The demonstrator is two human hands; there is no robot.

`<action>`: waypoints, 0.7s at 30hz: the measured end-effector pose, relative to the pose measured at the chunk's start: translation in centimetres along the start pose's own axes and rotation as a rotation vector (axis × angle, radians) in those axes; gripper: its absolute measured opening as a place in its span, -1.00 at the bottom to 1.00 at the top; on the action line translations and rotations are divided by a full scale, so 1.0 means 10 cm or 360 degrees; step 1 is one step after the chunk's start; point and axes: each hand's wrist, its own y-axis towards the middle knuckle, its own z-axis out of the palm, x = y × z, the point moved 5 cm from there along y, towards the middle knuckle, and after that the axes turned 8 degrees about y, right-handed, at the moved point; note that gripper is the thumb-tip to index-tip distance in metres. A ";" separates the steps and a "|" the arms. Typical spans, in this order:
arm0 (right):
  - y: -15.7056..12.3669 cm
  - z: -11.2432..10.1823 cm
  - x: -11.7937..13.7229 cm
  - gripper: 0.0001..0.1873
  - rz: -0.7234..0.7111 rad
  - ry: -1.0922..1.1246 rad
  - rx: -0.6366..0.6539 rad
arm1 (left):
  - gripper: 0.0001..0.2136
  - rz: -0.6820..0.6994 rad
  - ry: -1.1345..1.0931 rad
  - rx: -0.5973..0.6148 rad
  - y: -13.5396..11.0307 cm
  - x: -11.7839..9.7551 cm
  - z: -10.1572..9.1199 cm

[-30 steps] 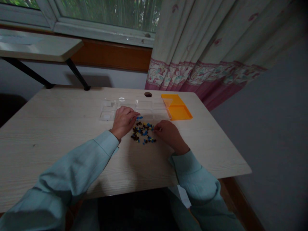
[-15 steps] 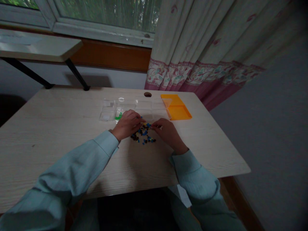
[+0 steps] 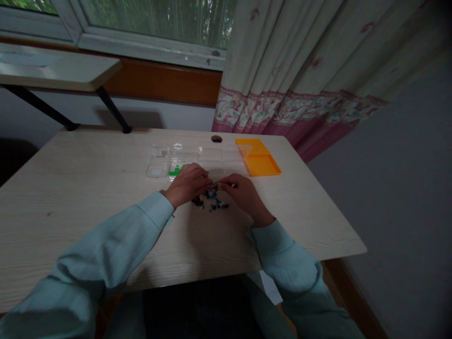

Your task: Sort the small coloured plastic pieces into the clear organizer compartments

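A loose pile of small blue, dark brown and yellow pieces (image 3: 212, 194) lies on the table between my hands; they look like beads or little bricks, too small to tell. At the pile's upper left, my left hand (image 3: 189, 183) reaches in with its fingers bent and pressed together. From the right, my right hand (image 3: 242, 194) pinches at the pile's top edge, thumb against fingers. The two sets of fingertips nearly meet, and whatever they hold is hidden or too small to name. Behind my left hand, green pieces (image 3: 175, 170) sit in one compartment of a clear plastic box (image 3: 212, 154).
An orange tray (image 3: 265, 165) lies at the back right, overlapped by the clear box's right end. Behind it is a round cable hole (image 3: 216, 139). A raised shelf (image 3: 81, 75) on black legs stands at the back left. A curtain (image 3: 254, 103) hangs behind the table.
My right hand's fingertips have moved slightly left, toward my left hand. My left hand has shifted a little, uncovering more of the green pieces. Box and tray stay put.
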 end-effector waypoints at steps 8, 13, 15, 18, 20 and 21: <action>-0.01 -0.11 -0.05 -0.85 -0.0043 -0.0597 -0.0106 | -0.77 -0.0525 0.0075 -0.0014 -0.04 0.25 0.00; -0.03 -0.10 -0.07 -0.83 0.0030 -0.0750 -0.0034 | -0.76 -0.0601 0.0085 -0.0028 -0.07 0.29 0.00; -0.03 -0.08 -0.08 -0.82 0.0038 -0.0794 0.0004 | -0.75 -0.0602 0.0080 -0.0017 -0.07 0.29 0.01; -0.03 -0.05 -0.08 -0.82 0.0040 -0.0860 0.0064 | -0.75 -0.0614 0.0084 -0.0001 -0.06 0.28 0.00; -0.03 -0.03 -0.08 -0.82 0.0041 -0.0890 0.0086 | -0.76 -0.0618 0.0086 0.0006 -0.06 0.27 0.00; -0.03 -0.02 -0.08 -0.82 0.0043 -0.0898 0.0093 | -0.77 -0.0616 0.0087 0.0010 -0.06 0.27 0.00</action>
